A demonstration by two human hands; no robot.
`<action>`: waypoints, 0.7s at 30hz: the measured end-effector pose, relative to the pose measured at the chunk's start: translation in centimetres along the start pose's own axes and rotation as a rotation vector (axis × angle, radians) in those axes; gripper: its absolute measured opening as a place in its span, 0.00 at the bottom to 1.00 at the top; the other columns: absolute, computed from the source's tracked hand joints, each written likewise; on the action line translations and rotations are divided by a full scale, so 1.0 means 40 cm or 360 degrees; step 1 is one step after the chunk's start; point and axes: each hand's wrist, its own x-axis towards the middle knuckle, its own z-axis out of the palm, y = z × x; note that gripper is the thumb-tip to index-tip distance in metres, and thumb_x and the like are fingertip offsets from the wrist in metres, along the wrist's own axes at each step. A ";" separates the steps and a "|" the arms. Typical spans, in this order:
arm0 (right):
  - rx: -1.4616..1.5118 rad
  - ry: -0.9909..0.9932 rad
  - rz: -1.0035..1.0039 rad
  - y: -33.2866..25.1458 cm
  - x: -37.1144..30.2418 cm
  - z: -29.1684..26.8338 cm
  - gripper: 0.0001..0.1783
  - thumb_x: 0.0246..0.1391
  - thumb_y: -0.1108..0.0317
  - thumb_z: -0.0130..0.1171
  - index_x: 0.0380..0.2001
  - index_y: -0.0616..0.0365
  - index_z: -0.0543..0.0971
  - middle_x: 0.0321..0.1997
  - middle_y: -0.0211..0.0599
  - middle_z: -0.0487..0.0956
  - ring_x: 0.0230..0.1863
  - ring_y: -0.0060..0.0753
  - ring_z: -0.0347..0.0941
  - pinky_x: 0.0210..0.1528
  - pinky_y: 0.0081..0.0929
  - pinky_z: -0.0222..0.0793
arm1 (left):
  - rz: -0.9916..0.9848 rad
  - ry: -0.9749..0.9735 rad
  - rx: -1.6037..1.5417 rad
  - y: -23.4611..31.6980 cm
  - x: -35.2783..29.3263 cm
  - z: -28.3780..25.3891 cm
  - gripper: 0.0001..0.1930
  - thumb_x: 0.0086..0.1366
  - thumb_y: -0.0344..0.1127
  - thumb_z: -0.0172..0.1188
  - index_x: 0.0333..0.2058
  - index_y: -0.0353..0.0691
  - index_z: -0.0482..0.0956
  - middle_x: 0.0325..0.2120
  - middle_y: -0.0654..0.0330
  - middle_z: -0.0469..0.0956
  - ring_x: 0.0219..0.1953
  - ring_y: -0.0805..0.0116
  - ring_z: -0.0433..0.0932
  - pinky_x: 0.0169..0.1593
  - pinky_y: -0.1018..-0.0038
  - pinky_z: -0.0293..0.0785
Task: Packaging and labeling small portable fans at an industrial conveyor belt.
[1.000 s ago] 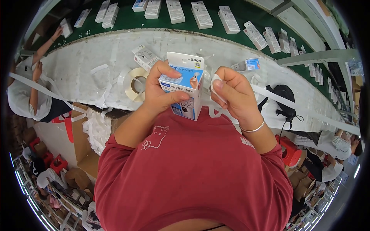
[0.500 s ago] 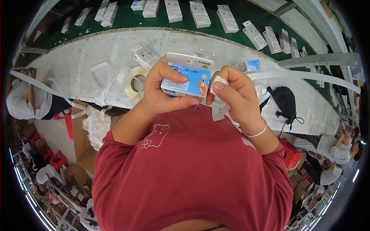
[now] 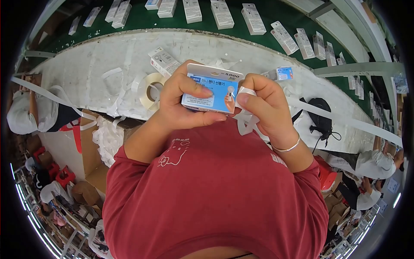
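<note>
My left hand (image 3: 181, 99) is closed around a small blue and white hang-tab box (image 3: 219, 88), its thumb across the printed front. The box is tilted, with its white tab on the far side. Against its right edge, my right hand (image 3: 269, 105) pinches a white paper strip (image 3: 246, 124) between thumb and fingers. Part of the strip dangles in a loop under that hand, and a long white band (image 3: 345, 119) runs off to the right behind it. Whether the two strips join is hidden by the hand. Left of the box lies a cream-coloured roll of labels or tape (image 3: 142, 91).
On the white worktable (image 3: 99, 56) lie a white box (image 3: 163, 61), a blue-ended box (image 3: 283, 73) and a black bag (image 3: 319, 114). Several boxes stand along a green conveyor (image 3: 155, 32) beyond. A carton (image 3: 92, 153) with crumpled white strips stands at lower left. Other people sit at both sides.
The box has tipped so that less of its lower edge shows, and its tab looks flatter. The right hand stays at its edge. The long band at right has swung lower.
</note>
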 end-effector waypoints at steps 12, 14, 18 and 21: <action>-0.0143 -0.0075 0.0207 -0.013 0.011 -0.016 0.07 0.46 0.73 0.58 0.20 0.57 0.71 0.21 0.29 0.73 0.24 0.16 0.66 0.28 0.09 0.60 | 0.0108 -0.0015 0.0059 -0.001 0.004 -0.004 0.24 0.35 0.30 0.76 0.32 0.48 0.73 0.38 0.53 0.73 0.36 0.63 0.73 0.37 0.73 0.71; -0.0120 -0.0080 0.0304 -0.013 0.015 -0.015 0.08 0.46 0.72 0.60 0.19 0.56 0.70 0.21 0.27 0.72 0.23 0.14 0.64 0.27 0.09 0.58 | 0.0107 0.0007 0.0044 0.000 0.003 -0.004 0.24 0.35 0.30 0.76 0.33 0.48 0.73 0.38 0.52 0.73 0.36 0.63 0.73 0.36 0.73 0.71; -0.0225 -0.0177 0.0212 -0.002 0.030 -0.024 0.10 0.45 0.71 0.62 0.18 0.56 0.70 0.20 0.25 0.70 0.22 0.14 0.60 0.27 0.09 0.57 | 0.0109 0.0038 -0.0066 0.007 0.007 -0.007 0.25 0.36 0.30 0.76 0.34 0.48 0.73 0.38 0.52 0.73 0.36 0.63 0.74 0.36 0.73 0.72; -0.0309 -0.0165 0.0059 0.022 0.032 -0.018 0.12 0.44 0.70 0.63 0.18 0.55 0.69 0.19 0.24 0.68 0.21 0.14 0.58 0.27 0.10 0.56 | 0.0120 0.0039 -0.0101 0.008 0.012 -0.011 0.25 0.36 0.32 0.76 0.34 0.50 0.72 0.39 0.50 0.72 0.36 0.62 0.74 0.36 0.73 0.73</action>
